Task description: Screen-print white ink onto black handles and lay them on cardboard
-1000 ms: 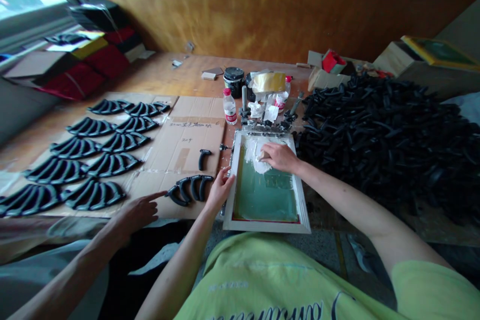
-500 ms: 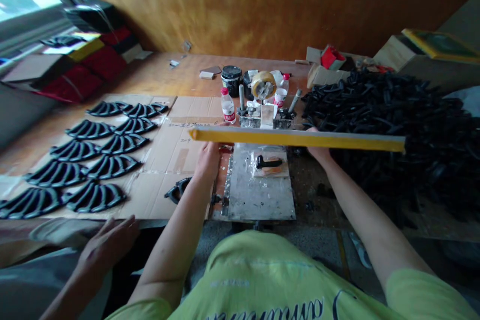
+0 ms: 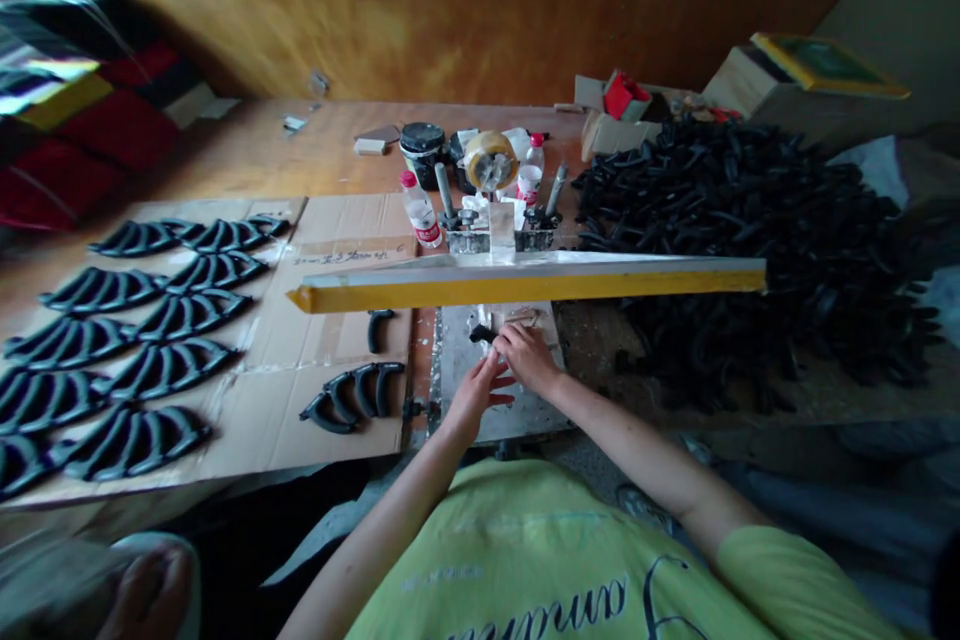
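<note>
Over the metal plate point(image 3: 457, 375), both my hands meet at one curved black handle-like piece point(image 3: 482, 333). My right hand point(image 3: 531, 360) is closed, with its bent fingers around the right end of the piece. My left hand point(image 3: 472, 395) pinches at the piece from below with thumb and forefinger, its other fingers spread. The hands hide part of the piece and the pad beneath it. Just beyond them the yellow-edged frame point(image 3: 532, 287) stands raised above the plate, seen nearly edge-on, with neither hand on it.
Left, on cardboard point(image 3: 277, 390), lie fanned rows of black pieces point(image 3: 139, 440) and a smaller group point(image 3: 356, 395). A large heap of black pieces point(image 3: 735, 220) fills the right. Behind the clamp point(image 3: 501, 232) stand a bottle point(image 3: 421, 212) and tubs point(image 3: 424, 155). A co-worker's hand point(image 3: 154, 590) is lower left.
My hands have left the ends of the yellow-edged frame and come down together at the black piece. The frame stays raised. The view has turned to the right.
</note>
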Demonstrator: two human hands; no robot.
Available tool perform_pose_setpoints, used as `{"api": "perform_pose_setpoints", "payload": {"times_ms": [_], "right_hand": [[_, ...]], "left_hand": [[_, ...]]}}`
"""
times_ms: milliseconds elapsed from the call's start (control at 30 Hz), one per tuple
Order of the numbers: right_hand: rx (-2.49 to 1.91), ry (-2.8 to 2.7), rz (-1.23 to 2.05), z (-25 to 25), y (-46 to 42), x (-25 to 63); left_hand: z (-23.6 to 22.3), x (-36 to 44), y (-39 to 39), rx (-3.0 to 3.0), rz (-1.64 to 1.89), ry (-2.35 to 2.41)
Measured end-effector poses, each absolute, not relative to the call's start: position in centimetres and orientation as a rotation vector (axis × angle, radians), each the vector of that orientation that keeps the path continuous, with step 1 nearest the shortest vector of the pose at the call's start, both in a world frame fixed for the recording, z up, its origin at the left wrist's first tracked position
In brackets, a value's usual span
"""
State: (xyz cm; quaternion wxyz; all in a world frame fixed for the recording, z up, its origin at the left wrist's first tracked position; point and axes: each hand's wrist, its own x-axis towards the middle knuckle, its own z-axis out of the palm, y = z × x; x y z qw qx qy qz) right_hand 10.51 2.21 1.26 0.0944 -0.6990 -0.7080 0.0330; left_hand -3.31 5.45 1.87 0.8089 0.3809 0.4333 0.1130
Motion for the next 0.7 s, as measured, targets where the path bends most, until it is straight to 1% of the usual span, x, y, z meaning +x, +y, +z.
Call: {"api": "perform_pose_setpoints", "payload": {"times_ms": [100, 200, 400, 500, 600, 633, 700], "right_hand": [[-2.072, -2.006, 0.184, 0.5, 2.1, 10.5], [-2.044, -1.808, 0.344, 0.2, 2.1, 10.9], [-1.859, -1.28, 0.626, 0.6, 2.7, 9.4], [-1.704, -1.289, 0.732, 1.6, 2.7, 9.2], [-1.75, -1.538, 0.619, 2.1, 0.7, 12.8], [-1.851, -1.619, 0.543, 1.9, -0.6, 14.9], [-2.191, -1.684, 0.411, 0.8, -3.9, 19.9]], "left_hand": [[1.7, -3.1, 5.5, 0.819, 0.225, 0.957], [1.3, -3.0, 5.3, 0.792, 0.224, 0.942], [1.1, -2.7, 4.8, 0.686, 0.413, 0.97], [1.3, -3.8, 6.2, 0.763, 0.48, 0.969], [0.8, -6.8, 10.6, 0.962, 0.497, 1.044], [0.6, -8.2, 12.7, 1.06, 0.51, 1.118], [-0.1, -11.4, 17.3, 1.334, 0.577, 1.353]]}}
